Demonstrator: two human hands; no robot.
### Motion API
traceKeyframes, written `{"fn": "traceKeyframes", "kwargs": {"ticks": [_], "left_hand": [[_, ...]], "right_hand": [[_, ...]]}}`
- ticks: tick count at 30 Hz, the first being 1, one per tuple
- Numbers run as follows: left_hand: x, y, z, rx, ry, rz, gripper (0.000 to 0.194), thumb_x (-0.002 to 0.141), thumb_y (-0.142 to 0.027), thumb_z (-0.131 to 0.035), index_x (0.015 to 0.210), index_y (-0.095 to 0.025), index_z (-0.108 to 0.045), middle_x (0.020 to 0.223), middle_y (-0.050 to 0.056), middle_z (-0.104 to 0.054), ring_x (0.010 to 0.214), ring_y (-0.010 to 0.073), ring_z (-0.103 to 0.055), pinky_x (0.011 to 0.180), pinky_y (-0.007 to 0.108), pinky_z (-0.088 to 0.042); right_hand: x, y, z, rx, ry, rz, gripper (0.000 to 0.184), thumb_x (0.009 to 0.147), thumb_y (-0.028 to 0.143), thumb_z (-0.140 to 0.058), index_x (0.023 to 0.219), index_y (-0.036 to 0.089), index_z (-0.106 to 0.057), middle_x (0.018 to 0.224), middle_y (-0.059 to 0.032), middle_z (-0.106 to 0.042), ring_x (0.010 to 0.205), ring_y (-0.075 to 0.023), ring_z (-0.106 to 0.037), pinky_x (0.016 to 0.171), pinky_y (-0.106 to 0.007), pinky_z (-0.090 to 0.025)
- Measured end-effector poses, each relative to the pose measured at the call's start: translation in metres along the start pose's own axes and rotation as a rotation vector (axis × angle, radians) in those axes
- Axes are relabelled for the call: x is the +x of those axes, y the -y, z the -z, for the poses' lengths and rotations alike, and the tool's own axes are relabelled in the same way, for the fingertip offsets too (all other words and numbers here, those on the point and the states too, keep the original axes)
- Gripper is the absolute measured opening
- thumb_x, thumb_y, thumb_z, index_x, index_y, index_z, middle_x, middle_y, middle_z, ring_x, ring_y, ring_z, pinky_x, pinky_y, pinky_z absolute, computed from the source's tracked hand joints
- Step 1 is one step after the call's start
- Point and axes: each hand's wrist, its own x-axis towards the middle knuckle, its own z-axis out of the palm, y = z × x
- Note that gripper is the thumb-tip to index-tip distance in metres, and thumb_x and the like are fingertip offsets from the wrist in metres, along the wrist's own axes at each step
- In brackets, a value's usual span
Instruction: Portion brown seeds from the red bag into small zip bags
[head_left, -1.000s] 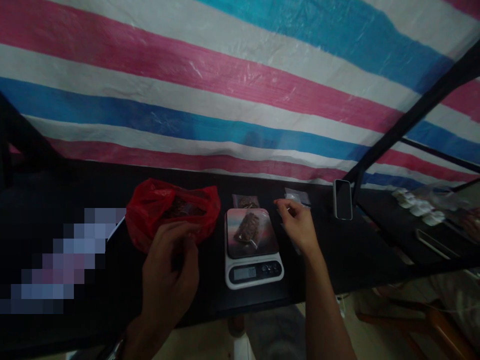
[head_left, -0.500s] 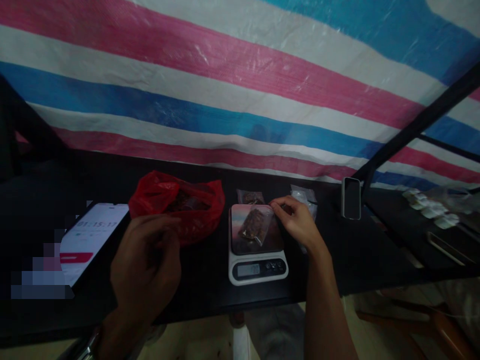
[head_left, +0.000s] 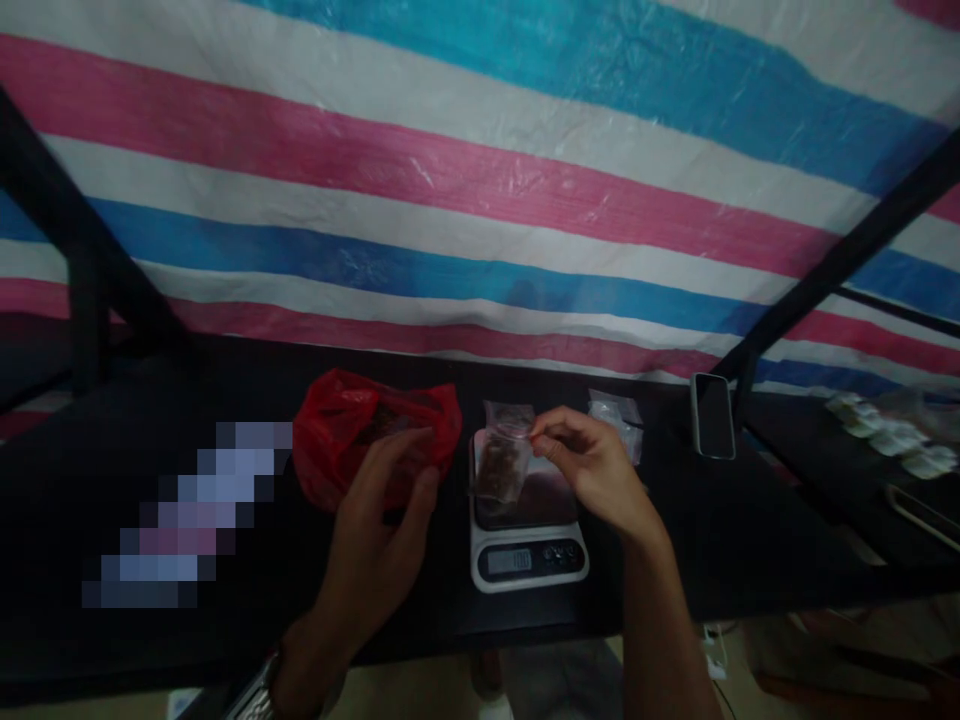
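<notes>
Red-white-blue striped plastic sheeting (head_left: 450,190) behind. Our right hand (head_left: 600,475) now pinches the clear, brown-filled plastic bag (head_left: 501,470) by its edge, tipped up over the white digital scale (head_left: 541,505) where it lay; we judge it partly unweighted. Our half-open left hand (head_left: 375,540), apparently empty, fronts the crumpled red bag (head_left: 324,460).

Digital kitchen scale (head_left: 547,500): LCD display (head_left: 510,560) reads digits 1, 0, 0; a decimal point before the last digit cannot be confirmed. Markings on control buttons (head_left: 559,553) beside it: present, illegible.
</notes>
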Motion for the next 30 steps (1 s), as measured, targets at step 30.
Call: {"fn": "traceKeyframes", "kwargs": {"ticks": [30], "left_hand": [[0.017, -0.004, -0.017, -0.303, -0.190, 0.402, 0.030, 0.093, -0.049, -0.067, 0.085, -0.022, -0.078, 0.077, 0.000, -0.078, 0.068, 0.0166, -0.073, 0.059, 0.021, -0.058]], "right_hand": [[0.014, 0.001, -0.082, 0.186, -0.051, 0.032, 0.028, 0.088, 0.029, -0.077, 0.116, 0.027, -0.070, 0.086, 0.0015, -0.073, 0.078, -0.0160, -0.065, 0.075, -0.028, -0.053]]}}
